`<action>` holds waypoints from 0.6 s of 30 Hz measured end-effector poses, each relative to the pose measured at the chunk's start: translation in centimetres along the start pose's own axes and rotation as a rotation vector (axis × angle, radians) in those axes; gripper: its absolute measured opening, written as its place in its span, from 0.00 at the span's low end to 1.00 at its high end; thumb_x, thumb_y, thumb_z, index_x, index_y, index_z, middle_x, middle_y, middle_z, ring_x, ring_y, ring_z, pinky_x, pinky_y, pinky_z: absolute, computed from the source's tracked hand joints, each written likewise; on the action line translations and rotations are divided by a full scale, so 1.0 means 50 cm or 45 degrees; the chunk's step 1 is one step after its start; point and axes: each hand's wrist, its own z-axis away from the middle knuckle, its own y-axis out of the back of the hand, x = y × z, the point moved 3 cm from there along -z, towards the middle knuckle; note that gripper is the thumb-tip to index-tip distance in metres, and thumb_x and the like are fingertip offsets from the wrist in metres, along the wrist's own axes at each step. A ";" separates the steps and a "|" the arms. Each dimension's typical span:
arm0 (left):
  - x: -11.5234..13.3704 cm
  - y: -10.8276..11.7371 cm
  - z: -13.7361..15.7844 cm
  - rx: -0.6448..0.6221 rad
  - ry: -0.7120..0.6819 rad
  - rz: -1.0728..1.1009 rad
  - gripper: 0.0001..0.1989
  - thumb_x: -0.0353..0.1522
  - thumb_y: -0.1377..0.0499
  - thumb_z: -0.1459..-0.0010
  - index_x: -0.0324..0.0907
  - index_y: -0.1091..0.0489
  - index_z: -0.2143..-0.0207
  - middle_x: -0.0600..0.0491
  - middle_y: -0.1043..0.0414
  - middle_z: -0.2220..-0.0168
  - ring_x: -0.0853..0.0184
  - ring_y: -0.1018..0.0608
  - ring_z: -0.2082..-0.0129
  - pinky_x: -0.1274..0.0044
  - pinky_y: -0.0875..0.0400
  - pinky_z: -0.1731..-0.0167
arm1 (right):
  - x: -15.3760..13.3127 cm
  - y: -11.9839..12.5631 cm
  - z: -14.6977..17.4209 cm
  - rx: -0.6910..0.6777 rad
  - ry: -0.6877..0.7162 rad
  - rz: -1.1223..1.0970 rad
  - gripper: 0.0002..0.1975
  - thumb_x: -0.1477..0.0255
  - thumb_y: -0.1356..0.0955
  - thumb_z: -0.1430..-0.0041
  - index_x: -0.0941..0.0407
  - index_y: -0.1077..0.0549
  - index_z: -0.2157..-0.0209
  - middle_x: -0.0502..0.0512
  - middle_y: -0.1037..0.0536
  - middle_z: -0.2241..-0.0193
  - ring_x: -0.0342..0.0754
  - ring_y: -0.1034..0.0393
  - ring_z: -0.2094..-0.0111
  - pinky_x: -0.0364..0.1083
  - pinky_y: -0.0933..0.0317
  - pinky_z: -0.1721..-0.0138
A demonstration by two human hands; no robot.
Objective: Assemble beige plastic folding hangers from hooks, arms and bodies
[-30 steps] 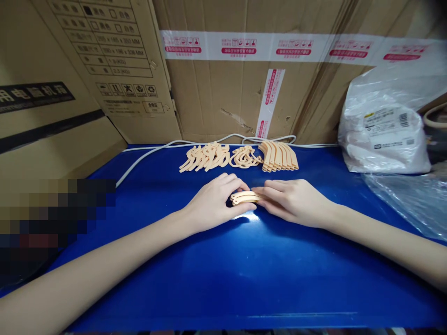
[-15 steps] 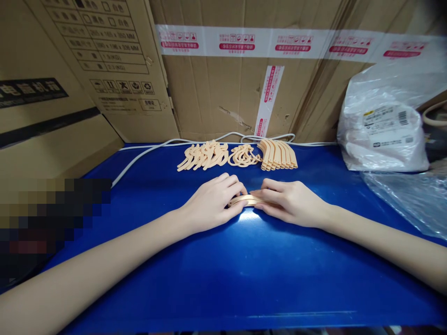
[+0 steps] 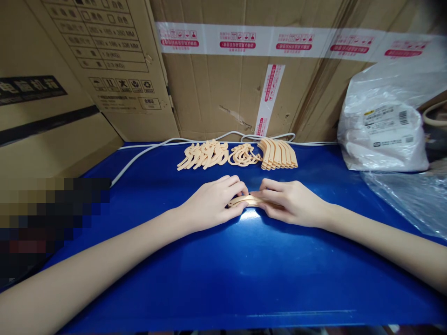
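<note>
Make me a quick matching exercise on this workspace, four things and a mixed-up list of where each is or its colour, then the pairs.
Things:
1. Bag
2. Curved part
3. Table
4. Cord

Places and colours:
A. Blue
B. Along the foot of the cardboard
C. Held by left hand and right hand
D. At the far right, labelled

Pairs: 1-D, 2-C, 3-A, 4-B

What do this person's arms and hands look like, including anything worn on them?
The left hand and right hand are ungloved, and no ring, watch or bracelet shows. The left forearm and right forearm are slim, taper toward the wrists and show no sleeve, cable or marking within the frame.
</note>
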 end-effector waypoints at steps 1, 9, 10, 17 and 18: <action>0.000 0.000 0.000 -0.013 0.007 0.013 0.08 0.35 0.48 0.35 0.42 0.33 0.58 0.52 0.30 0.59 0.65 0.28 0.59 0.74 0.33 0.61 | -0.001 -0.001 0.000 -0.005 0.005 0.003 0.15 0.70 0.41 0.33 0.60 0.26 0.55 0.56 0.29 0.65 0.41 0.34 0.73 0.41 0.41 0.71; 0.004 0.007 0.001 -0.070 0.042 0.086 0.07 0.35 0.47 0.37 0.42 0.34 0.61 0.55 0.31 0.62 0.71 0.29 0.71 0.78 0.37 0.71 | -0.001 0.003 0.002 0.002 -0.014 -0.029 0.16 0.68 0.39 0.35 0.61 0.26 0.54 0.57 0.28 0.63 0.42 0.33 0.72 0.42 0.40 0.70; 0.004 0.009 0.001 -0.070 0.037 0.088 0.06 0.35 0.46 0.37 0.43 0.34 0.62 0.55 0.31 0.62 0.71 0.30 0.71 0.78 0.37 0.71 | 0.001 0.005 0.003 0.007 -0.022 -0.061 0.16 0.68 0.38 0.36 0.60 0.26 0.53 0.56 0.28 0.63 0.42 0.33 0.72 0.42 0.39 0.70; 0.004 0.016 0.002 -0.097 0.020 0.094 0.04 0.33 0.43 0.45 0.43 0.33 0.65 0.59 0.33 0.69 0.72 0.31 0.75 0.79 0.41 0.74 | -0.001 0.016 0.002 -0.018 -0.076 -0.330 0.14 0.68 0.35 0.38 0.59 0.25 0.53 0.52 0.29 0.67 0.39 0.37 0.75 0.39 0.43 0.74; 0.004 0.017 0.002 -0.102 0.010 0.100 0.04 0.32 0.43 0.46 0.43 0.34 0.66 0.59 0.34 0.70 0.72 0.32 0.75 0.79 0.41 0.74 | -0.003 0.016 0.002 -0.018 -0.079 -0.355 0.14 0.69 0.34 0.39 0.58 0.25 0.53 0.51 0.29 0.69 0.39 0.38 0.76 0.39 0.44 0.75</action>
